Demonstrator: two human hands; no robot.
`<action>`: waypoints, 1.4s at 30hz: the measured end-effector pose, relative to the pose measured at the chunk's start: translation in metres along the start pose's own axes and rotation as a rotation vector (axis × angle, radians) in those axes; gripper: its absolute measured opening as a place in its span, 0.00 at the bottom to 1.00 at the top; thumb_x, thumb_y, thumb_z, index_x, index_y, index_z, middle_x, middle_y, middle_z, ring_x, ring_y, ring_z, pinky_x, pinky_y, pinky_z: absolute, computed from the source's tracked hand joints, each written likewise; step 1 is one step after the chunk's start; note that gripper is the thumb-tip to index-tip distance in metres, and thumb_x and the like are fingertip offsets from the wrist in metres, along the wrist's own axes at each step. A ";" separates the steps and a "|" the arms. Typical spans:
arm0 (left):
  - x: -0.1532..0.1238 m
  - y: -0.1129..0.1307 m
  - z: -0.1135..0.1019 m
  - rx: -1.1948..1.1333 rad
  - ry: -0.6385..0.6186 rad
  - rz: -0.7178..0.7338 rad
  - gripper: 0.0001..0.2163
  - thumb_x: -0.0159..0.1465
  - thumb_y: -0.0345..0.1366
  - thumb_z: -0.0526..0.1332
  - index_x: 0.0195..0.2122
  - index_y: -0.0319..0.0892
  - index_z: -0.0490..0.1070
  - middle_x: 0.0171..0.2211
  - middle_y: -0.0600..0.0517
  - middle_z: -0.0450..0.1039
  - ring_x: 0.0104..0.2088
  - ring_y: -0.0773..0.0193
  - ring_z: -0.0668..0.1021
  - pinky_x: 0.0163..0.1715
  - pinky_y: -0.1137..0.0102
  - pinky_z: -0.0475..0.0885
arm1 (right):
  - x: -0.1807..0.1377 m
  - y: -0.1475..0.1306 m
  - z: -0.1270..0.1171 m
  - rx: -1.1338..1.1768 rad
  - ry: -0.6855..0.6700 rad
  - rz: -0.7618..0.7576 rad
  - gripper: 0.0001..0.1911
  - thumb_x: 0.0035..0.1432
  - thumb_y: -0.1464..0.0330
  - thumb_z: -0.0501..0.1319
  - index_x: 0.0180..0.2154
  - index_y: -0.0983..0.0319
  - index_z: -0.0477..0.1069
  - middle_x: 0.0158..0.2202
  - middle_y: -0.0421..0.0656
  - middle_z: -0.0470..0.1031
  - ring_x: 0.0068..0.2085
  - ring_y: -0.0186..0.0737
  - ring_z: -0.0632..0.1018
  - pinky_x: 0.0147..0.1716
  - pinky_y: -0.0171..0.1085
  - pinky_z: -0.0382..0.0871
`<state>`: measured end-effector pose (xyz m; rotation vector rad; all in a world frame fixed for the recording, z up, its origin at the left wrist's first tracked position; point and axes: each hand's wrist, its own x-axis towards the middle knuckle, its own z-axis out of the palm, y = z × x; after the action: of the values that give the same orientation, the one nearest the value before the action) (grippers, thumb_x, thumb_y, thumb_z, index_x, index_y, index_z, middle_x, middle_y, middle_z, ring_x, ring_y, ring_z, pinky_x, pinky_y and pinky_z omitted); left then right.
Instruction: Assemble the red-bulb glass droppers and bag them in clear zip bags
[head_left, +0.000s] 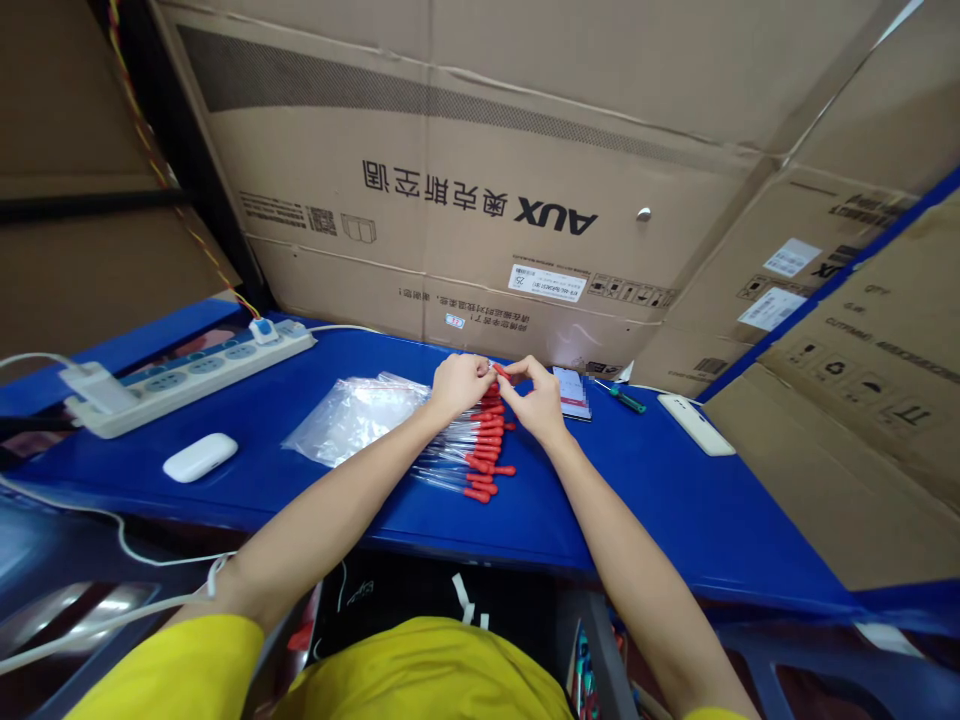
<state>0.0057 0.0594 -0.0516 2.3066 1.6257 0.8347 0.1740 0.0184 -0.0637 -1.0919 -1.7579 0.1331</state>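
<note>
My left hand (459, 384) and my right hand (534, 396) meet above the blue table (660, 500), fingers pinched together on one clear tube with a red cap (498, 369). Just below the hands lies a row of several such red-capped tubes (480, 450), side by side with caps to the right. A pile of clear plastic bags (352, 415) lies to the left of the tubes, beside my left wrist.
A white power strip (196, 370) with a plugged-in adapter and a white case (199, 456) sit at the left. A small card (573, 392), a green-handled tool (624, 398) and a white phone-like slab (696, 424) lie to the right. Cardboard boxes (480, 200) wall in the back and right.
</note>
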 end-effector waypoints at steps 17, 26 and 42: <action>0.000 0.000 0.001 -0.072 -0.022 0.020 0.08 0.63 0.34 0.61 0.26 0.45 0.73 0.28 0.48 0.80 0.33 0.56 0.80 0.32 0.65 0.65 | -0.003 -0.005 0.003 -0.064 0.002 -0.049 0.05 0.67 0.64 0.62 0.37 0.56 0.73 0.33 0.42 0.76 0.35 0.43 0.77 0.41 0.42 0.74; -0.001 0.000 0.002 -0.046 -0.006 0.051 0.07 0.65 0.36 0.61 0.30 0.46 0.74 0.30 0.48 0.81 0.35 0.55 0.80 0.33 0.66 0.66 | -0.004 -0.003 0.004 -0.109 0.019 -0.024 0.07 0.68 0.62 0.62 0.37 0.56 0.73 0.33 0.42 0.76 0.34 0.43 0.77 0.40 0.42 0.74; 0.000 -0.007 0.005 0.102 -0.036 0.149 0.08 0.65 0.30 0.61 0.32 0.45 0.79 0.33 0.45 0.83 0.38 0.52 0.83 0.36 0.66 0.66 | -0.002 -0.005 0.000 0.046 0.119 -0.123 0.04 0.66 0.66 0.64 0.36 0.58 0.75 0.30 0.39 0.78 0.30 0.39 0.78 0.34 0.38 0.74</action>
<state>0.0033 0.0624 -0.0591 2.5235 1.5316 0.7515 0.1713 0.0137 -0.0619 -0.9368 -1.7017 0.0323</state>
